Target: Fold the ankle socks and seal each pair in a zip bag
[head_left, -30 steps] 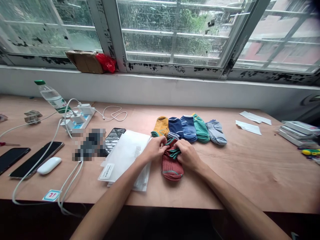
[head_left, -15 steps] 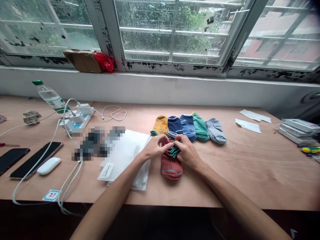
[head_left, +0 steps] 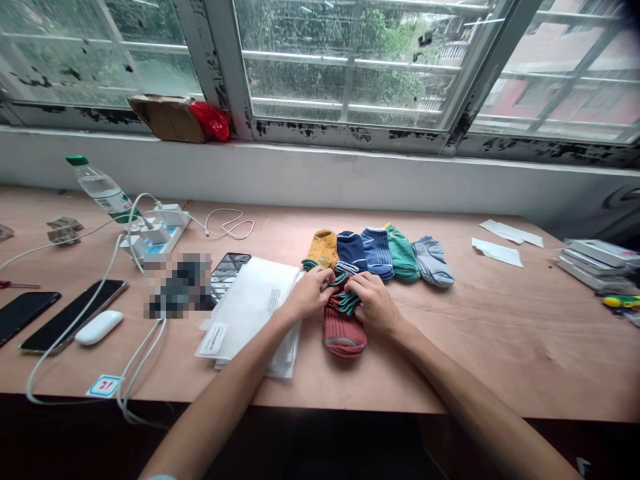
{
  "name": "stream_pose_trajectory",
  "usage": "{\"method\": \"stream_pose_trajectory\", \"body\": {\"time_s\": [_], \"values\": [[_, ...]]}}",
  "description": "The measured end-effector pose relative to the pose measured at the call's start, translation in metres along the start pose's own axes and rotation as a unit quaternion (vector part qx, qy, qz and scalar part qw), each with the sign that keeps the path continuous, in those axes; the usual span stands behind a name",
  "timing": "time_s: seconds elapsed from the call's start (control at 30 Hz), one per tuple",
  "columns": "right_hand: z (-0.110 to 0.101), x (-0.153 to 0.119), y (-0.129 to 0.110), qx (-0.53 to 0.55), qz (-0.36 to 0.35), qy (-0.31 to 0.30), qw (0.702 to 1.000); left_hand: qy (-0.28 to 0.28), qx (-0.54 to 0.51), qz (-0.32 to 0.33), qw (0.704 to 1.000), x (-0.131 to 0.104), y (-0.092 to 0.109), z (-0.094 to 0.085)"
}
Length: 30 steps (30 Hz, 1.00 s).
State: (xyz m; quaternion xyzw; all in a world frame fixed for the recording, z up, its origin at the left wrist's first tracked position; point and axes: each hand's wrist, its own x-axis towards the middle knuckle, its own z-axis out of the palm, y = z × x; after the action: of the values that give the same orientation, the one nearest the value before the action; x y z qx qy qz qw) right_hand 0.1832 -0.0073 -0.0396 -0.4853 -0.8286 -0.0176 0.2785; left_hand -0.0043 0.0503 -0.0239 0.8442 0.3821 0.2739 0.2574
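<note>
A red sock pair [head_left: 344, 335] with green-striped cuffs lies on the table in front of me. My left hand [head_left: 311, 293] has its fingers closed on the cuff edge at the left. At the right of the same cuffs, my right hand [head_left: 374, 300] pinches the striped edge with bent fingers. Just behind the hands lie folded socks in a row: yellow [head_left: 323, 248], navy [head_left: 350, 250], blue [head_left: 377, 253], green [head_left: 401, 255] and grey [head_left: 433, 262]. Part of the red cuffs is hidden by my fingers.
White plastic bags [head_left: 255, 300] lie beside my left forearm. Farther left are a power strip [head_left: 167, 237] with cables, a tilted bottle [head_left: 103, 190], phones [head_left: 75, 315] and a white earbud case [head_left: 99, 327]. White papers [head_left: 497, 253] and stacked boxes [head_left: 595, 260] are at the right.
My hands have moved slightly apart; their fingertips met over the red cuffs before, and now a gap shows the cuffs between them. The socks stay in place.
</note>
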Motion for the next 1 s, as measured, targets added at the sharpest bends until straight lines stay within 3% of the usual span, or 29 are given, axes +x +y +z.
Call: {"method": "stream_pose_trajectory", "body": {"time_s": [0.2,0.37,0.47,0.6,0.73,1.0], "values": [[-0.003,-0.001,-0.001,0.009,0.048,0.006,0.999,-0.04,-0.175,-0.016,0.984,0.0,0.009,-0.001],[-0.007,0.0,-0.001,-0.033,0.021,-0.04,0.998,-0.075,-0.254,-0.004,0.964,-0.003,0.015,-0.005],[-0.008,0.0,-0.002,-0.045,0.033,-0.034,0.998,-0.054,-0.238,-0.008,0.97,-0.002,0.014,-0.006],[-0.01,0.0,-0.003,-0.023,0.02,0.0,1.0,0.016,-0.085,-0.048,0.995,0.001,0.001,-0.003],[-0.01,0.0,-0.004,-0.003,0.001,-0.006,1.0,0.003,0.023,-0.075,0.997,0.001,-0.01,0.001],[-0.009,0.001,-0.002,0.011,-0.022,-0.027,0.999,-0.005,-0.198,-0.125,0.972,0.003,-0.007,0.011]]}}
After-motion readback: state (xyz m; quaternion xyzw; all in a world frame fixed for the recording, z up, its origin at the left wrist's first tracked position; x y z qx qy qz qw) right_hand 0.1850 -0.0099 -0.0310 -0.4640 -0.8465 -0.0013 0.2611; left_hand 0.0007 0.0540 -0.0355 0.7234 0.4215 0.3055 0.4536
